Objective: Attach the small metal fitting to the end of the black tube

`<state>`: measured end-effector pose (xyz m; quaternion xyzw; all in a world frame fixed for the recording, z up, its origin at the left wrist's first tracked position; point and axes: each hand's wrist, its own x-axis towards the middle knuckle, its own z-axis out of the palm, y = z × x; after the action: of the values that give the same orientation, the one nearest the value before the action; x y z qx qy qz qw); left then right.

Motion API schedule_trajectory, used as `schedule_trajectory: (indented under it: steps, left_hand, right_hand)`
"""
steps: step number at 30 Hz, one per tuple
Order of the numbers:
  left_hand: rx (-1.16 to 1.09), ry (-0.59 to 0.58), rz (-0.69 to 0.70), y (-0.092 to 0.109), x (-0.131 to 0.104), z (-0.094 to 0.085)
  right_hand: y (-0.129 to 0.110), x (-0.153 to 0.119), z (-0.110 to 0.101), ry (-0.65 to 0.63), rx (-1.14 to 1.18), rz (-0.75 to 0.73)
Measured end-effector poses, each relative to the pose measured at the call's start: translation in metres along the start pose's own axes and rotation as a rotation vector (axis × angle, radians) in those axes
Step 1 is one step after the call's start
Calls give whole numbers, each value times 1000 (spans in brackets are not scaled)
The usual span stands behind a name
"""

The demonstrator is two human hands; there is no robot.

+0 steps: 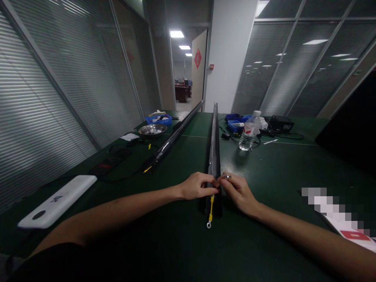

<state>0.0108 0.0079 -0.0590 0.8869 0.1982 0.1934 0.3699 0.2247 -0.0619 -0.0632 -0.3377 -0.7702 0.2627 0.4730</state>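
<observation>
A long grey channel-like strip runs away from me along the green table. At its near end a yellow wire piece with a metal ring terminal sticks out toward me. My left hand is closed at the strip's near end, thumb and fingers pinched together. From the right, my right hand, with a ring on one finger, meets it there, its fingers also pressed together. What lies between the fingertips is too small and hidden to make out.
A second long black strip lies to the left. Beyond it are a metal bowl and a blue tray. A water bottle stands right of centre, near cables. A white device lies at the left on the green table.
</observation>
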Motion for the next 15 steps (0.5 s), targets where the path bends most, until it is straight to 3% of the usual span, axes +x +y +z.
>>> schedule_trajectory:
  steps: [15]
  left_hand:
    - [-107, -44, 33, 1, 1, -2]
  right_hand:
    - [0, 2, 1, 2, -16, 68]
